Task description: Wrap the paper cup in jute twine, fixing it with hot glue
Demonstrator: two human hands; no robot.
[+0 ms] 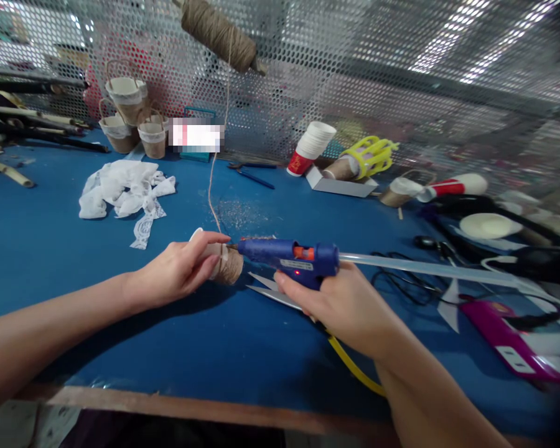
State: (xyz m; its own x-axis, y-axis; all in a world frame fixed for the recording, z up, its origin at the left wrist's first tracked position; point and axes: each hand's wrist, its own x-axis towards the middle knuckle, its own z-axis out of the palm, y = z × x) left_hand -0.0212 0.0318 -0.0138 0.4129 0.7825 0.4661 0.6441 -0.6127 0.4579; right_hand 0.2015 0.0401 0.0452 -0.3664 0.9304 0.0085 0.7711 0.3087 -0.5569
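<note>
My left hand (177, 267) is closed around a small paper cup (228, 266) lying on its side, its outside wrapped in brown twine. A strand of twine (211, 180) runs down to the cup from a big spool (219, 34) above. In my right hand (340, 298) is a blue hot glue gun (284, 255), a red light glowing on its side and a long clear glue stick (401, 264) out of its back. The nozzle meets the cup's wrapped side, beside my left fingertips. Scissors (280, 295) with yellow handles lie open on the table, partly beneath my right hand.
Finished-looking twine baskets (128, 99) stand at the back left, near a heap of white lace (121, 186). Pliers (256, 173), stacked paper cups (310, 149) and a white box lid (340, 185) lie along the back. A purple power strip (504, 339) and black cables (406, 280) lie at right.
</note>
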